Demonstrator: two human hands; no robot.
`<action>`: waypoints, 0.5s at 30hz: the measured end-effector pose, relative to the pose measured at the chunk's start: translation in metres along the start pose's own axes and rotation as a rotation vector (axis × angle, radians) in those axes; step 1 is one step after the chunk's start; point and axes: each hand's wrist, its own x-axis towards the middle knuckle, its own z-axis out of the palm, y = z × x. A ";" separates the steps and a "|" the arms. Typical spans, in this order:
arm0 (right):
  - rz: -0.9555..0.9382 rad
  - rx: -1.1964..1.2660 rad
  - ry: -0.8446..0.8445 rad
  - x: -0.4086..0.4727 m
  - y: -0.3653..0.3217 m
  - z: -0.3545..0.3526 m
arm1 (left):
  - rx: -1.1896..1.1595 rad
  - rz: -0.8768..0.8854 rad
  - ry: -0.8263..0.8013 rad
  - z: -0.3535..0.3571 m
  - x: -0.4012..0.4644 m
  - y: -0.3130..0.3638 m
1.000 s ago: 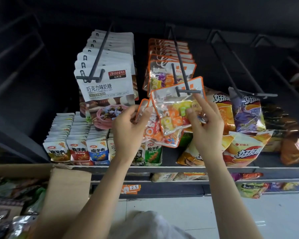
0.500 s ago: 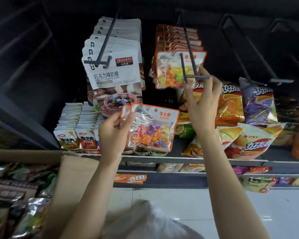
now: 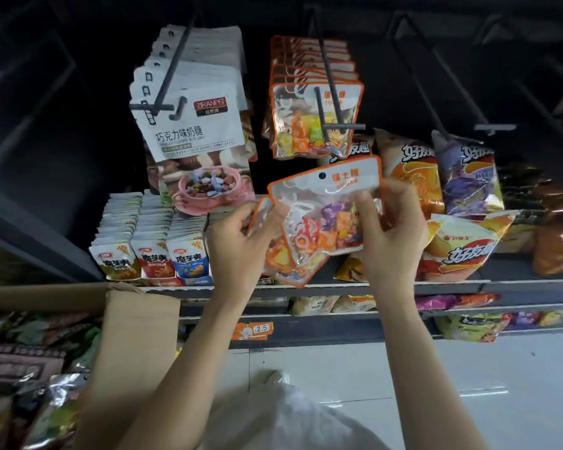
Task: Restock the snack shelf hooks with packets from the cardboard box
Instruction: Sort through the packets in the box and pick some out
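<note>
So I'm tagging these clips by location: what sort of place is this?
Most likely a small shop's snack aisle: candy packets hang on a display hook, chip bags fill the shelf, and a price tag reading 2.5 sits on the shelf edge.

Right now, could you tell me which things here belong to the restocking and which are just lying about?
Job: candy packet held by left hand and right hand; candy hook; cardboard box.
Lying about: chip bags; white pouches; konjac packets; price tag.
</note>
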 end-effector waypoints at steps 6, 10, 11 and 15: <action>-0.235 -0.108 0.053 0.025 0.001 0.009 | 0.006 0.049 0.009 0.005 0.019 0.019; -0.205 -0.153 0.034 0.034 0.004 0.014 | 0.054 0.054 0.014 0.011 0.031 0.024; -0.188 -0.154 0.014 0.036 0.005 0.014 | 0.053 0.052 0.011 0.011 0.032 0.022; -0.129 -0.137 -0.087 0.037 0.002 0.013 | 0.067 0.039 0.012 0.010 0.034 0.014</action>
